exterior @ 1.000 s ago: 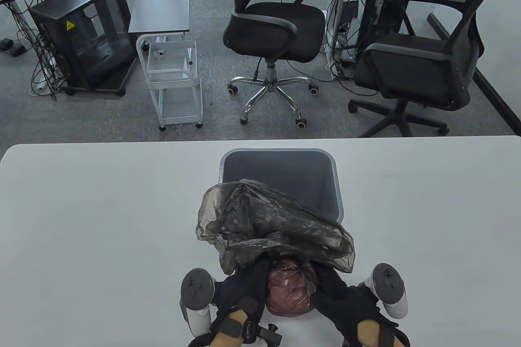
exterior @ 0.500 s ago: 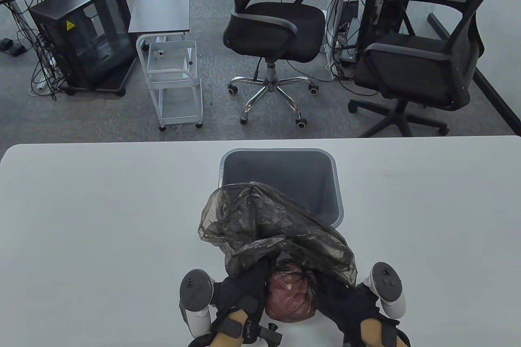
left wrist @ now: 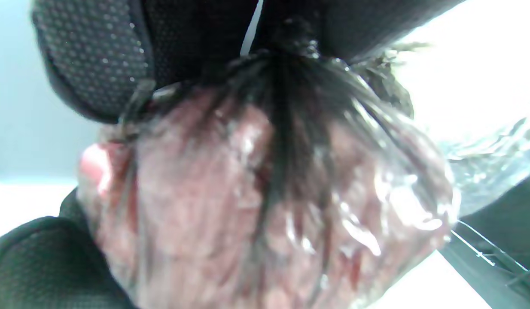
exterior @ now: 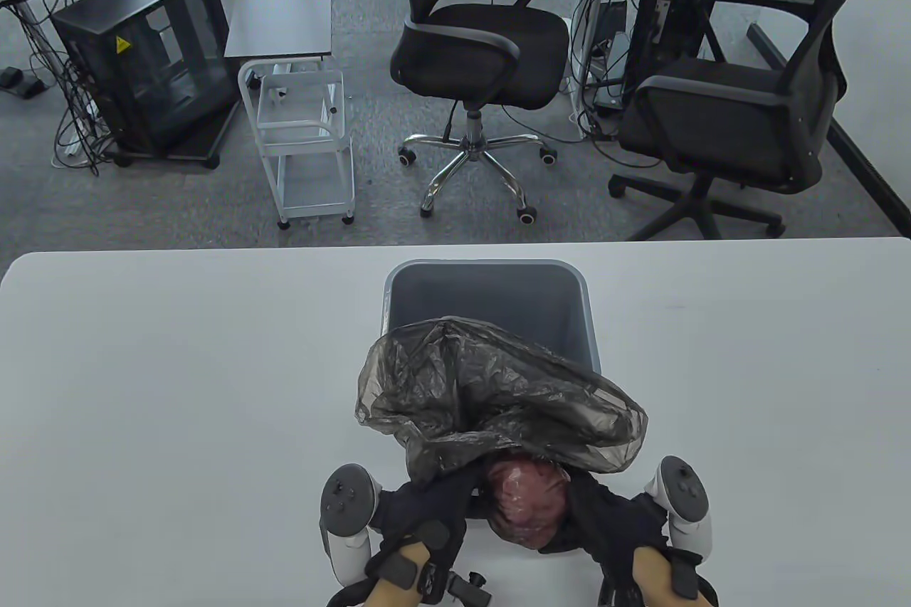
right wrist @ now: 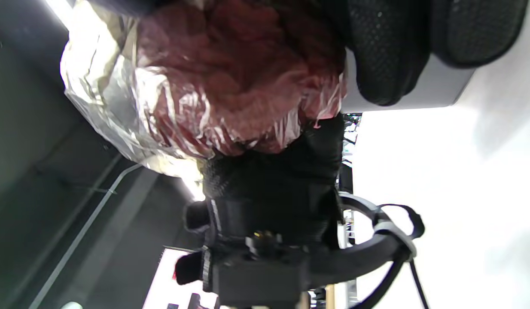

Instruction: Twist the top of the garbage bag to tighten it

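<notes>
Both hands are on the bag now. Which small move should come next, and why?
Probably another turn of the neck: the left hand and right hand grip the garbage bag just above its reddish bulge, yet the top still billows loosely.

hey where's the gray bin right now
In the table view the bin stands at the table's middle, toward its far edge, just behind the garbage bag that both hands hold near the front edge.
</notes>
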A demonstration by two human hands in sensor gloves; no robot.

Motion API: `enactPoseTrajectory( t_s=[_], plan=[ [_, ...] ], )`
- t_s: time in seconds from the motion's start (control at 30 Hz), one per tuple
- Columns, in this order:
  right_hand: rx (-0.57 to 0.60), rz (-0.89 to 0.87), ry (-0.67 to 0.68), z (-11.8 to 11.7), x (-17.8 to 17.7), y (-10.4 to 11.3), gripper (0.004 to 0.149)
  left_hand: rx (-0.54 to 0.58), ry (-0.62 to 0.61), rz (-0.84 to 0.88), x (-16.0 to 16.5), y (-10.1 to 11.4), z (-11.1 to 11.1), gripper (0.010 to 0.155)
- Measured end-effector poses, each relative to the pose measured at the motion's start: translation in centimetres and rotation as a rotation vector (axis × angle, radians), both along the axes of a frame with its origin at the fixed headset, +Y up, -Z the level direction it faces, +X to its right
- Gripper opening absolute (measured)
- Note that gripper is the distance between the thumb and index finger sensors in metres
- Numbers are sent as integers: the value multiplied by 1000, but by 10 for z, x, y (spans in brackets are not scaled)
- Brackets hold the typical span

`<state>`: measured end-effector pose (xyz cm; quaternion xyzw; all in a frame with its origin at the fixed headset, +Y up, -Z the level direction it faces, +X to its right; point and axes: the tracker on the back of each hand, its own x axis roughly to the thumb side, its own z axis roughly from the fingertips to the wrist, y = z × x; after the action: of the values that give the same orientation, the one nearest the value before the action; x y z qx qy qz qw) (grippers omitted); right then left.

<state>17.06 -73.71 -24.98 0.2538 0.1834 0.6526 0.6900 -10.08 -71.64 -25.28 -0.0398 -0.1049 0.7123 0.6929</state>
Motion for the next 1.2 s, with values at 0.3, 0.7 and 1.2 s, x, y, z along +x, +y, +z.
enactPoseTrajectory(
  t_s=[0.3, 0.7, 1.2],
  plan=[
    [190, 139, 106, 4, -10, 13, 105, 1, 112, -44, -8, 1, 1, 54],
    [26, 16, 3, 0, 0, 3, 86, 0, 21, -8, -2, 2, 3, 56],
    [121, -31, -68, 1, 1, 10, 90, 72, -54, -72, 7, 4, 3, 56]
  ],
)
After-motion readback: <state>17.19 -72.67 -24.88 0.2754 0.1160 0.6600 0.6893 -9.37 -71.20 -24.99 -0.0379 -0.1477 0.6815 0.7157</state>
